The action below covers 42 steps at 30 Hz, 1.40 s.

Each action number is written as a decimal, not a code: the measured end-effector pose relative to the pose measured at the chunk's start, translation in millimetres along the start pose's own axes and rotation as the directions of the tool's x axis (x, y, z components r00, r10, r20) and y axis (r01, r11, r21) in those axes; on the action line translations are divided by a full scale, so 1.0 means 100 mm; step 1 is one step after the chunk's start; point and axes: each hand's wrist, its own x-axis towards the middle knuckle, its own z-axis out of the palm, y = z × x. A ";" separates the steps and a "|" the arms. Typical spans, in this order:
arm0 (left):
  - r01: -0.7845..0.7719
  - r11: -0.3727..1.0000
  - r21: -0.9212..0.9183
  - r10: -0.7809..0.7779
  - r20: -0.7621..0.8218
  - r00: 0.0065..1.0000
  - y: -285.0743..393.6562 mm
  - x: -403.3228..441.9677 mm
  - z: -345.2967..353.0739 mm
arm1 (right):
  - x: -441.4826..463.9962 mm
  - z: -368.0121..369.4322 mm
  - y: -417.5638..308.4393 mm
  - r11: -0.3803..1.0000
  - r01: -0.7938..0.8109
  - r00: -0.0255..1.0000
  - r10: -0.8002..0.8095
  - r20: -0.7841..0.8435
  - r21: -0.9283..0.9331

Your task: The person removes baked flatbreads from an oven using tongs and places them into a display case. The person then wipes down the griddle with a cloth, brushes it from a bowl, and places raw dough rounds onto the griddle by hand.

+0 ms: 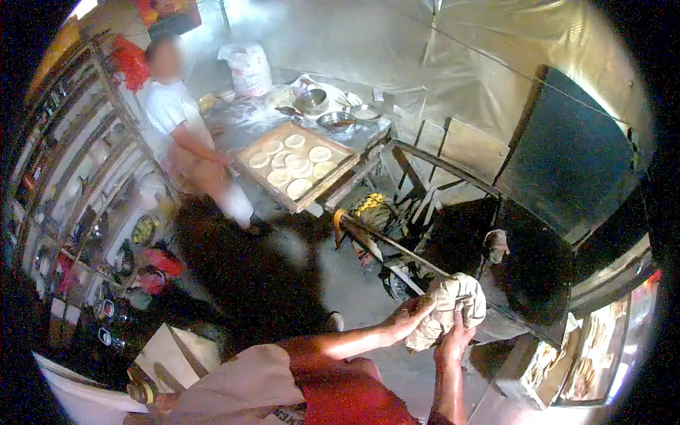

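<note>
Plastic sheeting (496,49) drapes the back wall, creased and shiny; a shelving rack (64,166) stands along the left side, crowded with small goods; a dark metal frame (528,262) fills the right centre, with a dark panel (570,152) leaning behind it. Floured table (248,122) at the back; a co-worker (173,110) in a white top stands at its left, one arm reaching toward the near tray edge; cannot tell whether that hand touches it. Wooden tray (329,182) at the table's front corner, bearing flat pale rounds (298,166), some overlapping; white sack (249,71) upright on the table behind; open carton (173,358) low at left; stacked flatbreads (545,361) at lower right. A long rod (393,246) slants from near the tray toward the wearer's hands.

Crumpled, pale, dark-marked cloth (453,294) held up in front of the wearer, before the metal frame; left hand (411,319) closed on its left side; right hand (457,336) pinching its lower right, fingers bent over the fabric. Smallest noted: steel bowl (312,101), on the table near the sack.
</note>
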 end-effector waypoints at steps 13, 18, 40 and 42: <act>0.088 0.995 -0.044 -0.081 0.146 0.986 0.14 -0.09 0.09 | -0.23 -0.22 0.09 0.964 0.109 0.937 -0.018 0.350 -0.241; -0.087 0.995 -0.044 0.092 0.134 0.987 -0.03 -0.03 0.19 | -0.19 -0.31 -0.02 0.995 0.029 0.929 0.007 0.370 -0.091; 0.304 0.942 -0.141 -0.242 0.340 0.909 0.33 0.04 0.06 | 0.22 -0.25 0.35 0.942 0.218 0.900 -0.093 0.425 -0.255; 0.519 0.852 -0.071 -0.475 0.312 0.823 0.28 0.13 -0.14 | 0.33 -0.14 0.20 0.929 0.226 0.877 -0.065 0.475 -0.292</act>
